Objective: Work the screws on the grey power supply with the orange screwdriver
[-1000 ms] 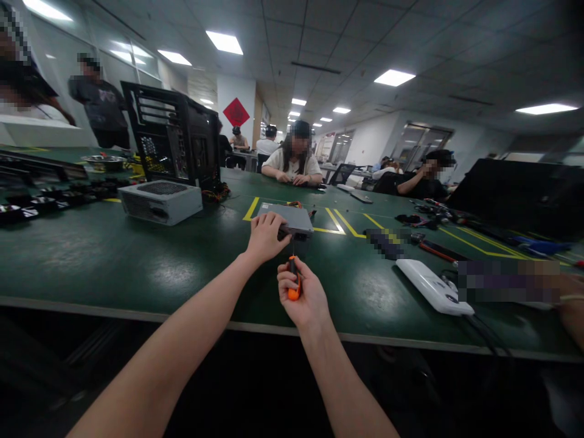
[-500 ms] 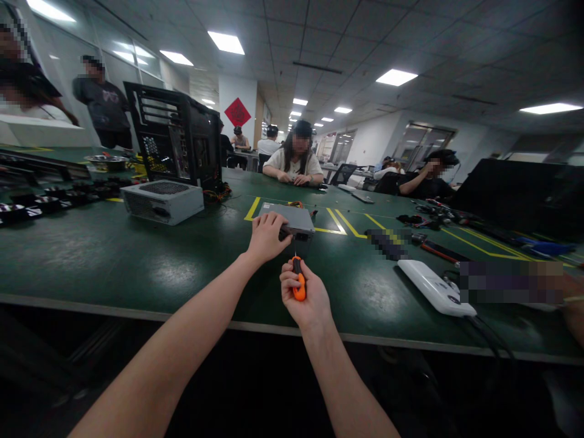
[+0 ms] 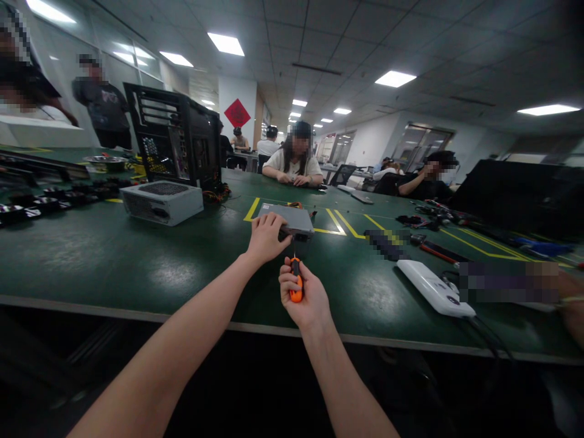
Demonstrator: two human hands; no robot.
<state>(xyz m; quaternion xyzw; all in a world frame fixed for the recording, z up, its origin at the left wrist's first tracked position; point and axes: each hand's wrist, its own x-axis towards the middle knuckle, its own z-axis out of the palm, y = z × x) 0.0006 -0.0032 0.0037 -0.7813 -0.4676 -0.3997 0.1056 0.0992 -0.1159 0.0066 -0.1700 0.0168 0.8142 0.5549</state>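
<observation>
Flat box: metal, matt; screwdriver hndl: plastic, smooth; tabletop: smooth, semi-gloss; white device: plastic, glossy

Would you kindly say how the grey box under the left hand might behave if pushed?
The grey box is likely stiff, given its straight metallic edges. Its low, broad shape makes tipping improbable. The wires behind would probably flop.

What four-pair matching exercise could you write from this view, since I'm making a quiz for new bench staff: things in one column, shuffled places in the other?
1. orange-and-black screwdriver
2. left hand
3. grey box with a round grille
4. white device

A. on the green table, right of both hands
B. nearer the camera than the black computer case
C. in the right hand
D. holding the slim grey metal box

Pairs: 1-C, 2-D, 3-B, 4-A
</observation>
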